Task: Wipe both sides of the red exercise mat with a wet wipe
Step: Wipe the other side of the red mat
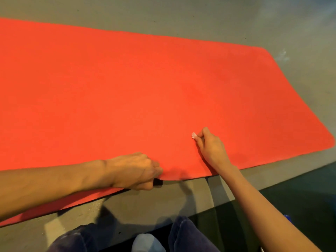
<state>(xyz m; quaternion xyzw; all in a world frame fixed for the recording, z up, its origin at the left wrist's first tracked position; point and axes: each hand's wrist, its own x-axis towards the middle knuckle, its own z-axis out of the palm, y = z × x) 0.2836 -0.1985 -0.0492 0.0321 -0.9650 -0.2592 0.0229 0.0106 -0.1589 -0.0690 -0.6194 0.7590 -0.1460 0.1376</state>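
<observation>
The red exercise mat lies flat across the grey floor and fills most of the view. My left hand grips its near edge with curled fingers and lifts it slightly, so a strip of dark underside shows by the knuckles. My right hand rests on top of the mat a little further right, fingers curled under and thumb pointing left. A small white bit shows at the thumb tip, either a nail or a wipe, I cannot tell. No wet wipe is plainly visible.
Bare grey floor surrounds the mat, with a darker green strip at the lower right. My knees in dark blue trousers and a light sock sit just below the mat's near edge.
</observation>
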